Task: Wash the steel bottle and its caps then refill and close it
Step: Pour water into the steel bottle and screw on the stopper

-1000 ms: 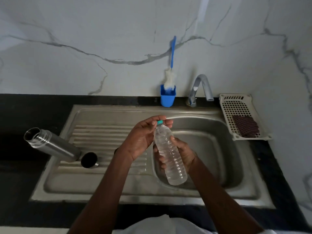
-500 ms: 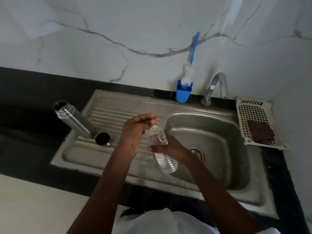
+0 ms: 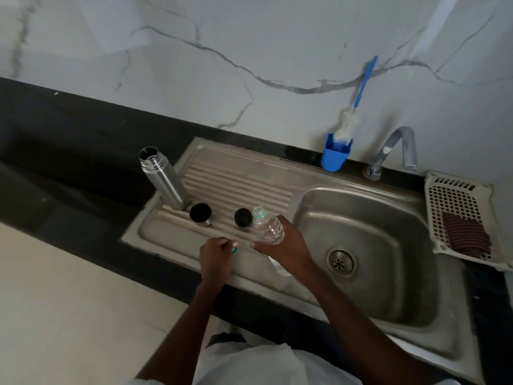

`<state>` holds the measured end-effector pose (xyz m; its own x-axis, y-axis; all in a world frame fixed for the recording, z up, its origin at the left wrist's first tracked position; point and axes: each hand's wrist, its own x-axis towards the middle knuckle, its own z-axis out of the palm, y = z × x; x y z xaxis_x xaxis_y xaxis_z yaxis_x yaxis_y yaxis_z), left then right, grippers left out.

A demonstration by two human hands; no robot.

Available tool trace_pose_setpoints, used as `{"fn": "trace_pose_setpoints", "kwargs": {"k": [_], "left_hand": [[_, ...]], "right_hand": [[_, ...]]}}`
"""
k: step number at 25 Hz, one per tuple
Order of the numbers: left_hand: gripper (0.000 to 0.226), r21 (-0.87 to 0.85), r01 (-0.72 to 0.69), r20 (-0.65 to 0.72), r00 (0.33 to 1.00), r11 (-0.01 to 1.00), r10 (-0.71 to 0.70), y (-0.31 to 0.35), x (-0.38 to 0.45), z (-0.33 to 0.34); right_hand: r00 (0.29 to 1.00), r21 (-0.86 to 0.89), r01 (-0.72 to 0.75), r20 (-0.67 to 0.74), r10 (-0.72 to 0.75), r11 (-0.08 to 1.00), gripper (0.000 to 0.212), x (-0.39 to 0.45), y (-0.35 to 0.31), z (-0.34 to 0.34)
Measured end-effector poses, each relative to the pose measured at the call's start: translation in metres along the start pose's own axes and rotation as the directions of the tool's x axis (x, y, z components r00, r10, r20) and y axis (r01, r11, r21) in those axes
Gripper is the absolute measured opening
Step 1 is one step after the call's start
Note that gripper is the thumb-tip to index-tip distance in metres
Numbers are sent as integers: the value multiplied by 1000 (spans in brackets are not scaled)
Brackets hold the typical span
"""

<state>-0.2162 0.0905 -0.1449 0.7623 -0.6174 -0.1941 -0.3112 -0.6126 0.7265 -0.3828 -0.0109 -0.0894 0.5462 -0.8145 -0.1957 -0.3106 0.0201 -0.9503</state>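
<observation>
Left of both hands point(image 3: 249, 251): steel bottle point(image 3: 163, 179).

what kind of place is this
Most likely a home kitchen sink area: a steel sink with a ribbed draining board set in a dark counter, a tap against a marble-look wall, and a bottle brush in a blue holder.

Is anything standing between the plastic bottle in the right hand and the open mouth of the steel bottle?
Two caps sit on the drainboard between them: the black cap beside the plastic bottle held by the right hand, and the steel cup cap by the steel bottle. Both stand lower than its open mouth.
</observation>
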Motion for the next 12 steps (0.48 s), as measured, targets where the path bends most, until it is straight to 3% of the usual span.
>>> {"fn": "trace_pose_setpoints", "kwargs": {"k": [4, 7, 10, 12], "left_hand": [[15, 139, -14, 26, 1000, 990, 11, -13, 3, -2], [22, 37, -42, 21, 999, 998, 41, -11, 2, -13], [11, -101, -143, -195, 973, 985, 121, -13, 4, -39], [12, -184, -193, -390, 914, 964, 109, -13, 19, -62]], "right_hand": [[1000, -27, 22, 11, -22, 999, 56, 1, -7, 12], [1000, -20, 19, 5, -19, 1000, 50, 5, -18, 22], [999, 6, 31, -24, -30, 1000, 46, 12, -31, 32], [998, 33, 44, -56, -42, 998, 46, 20, -39, 37]]}}
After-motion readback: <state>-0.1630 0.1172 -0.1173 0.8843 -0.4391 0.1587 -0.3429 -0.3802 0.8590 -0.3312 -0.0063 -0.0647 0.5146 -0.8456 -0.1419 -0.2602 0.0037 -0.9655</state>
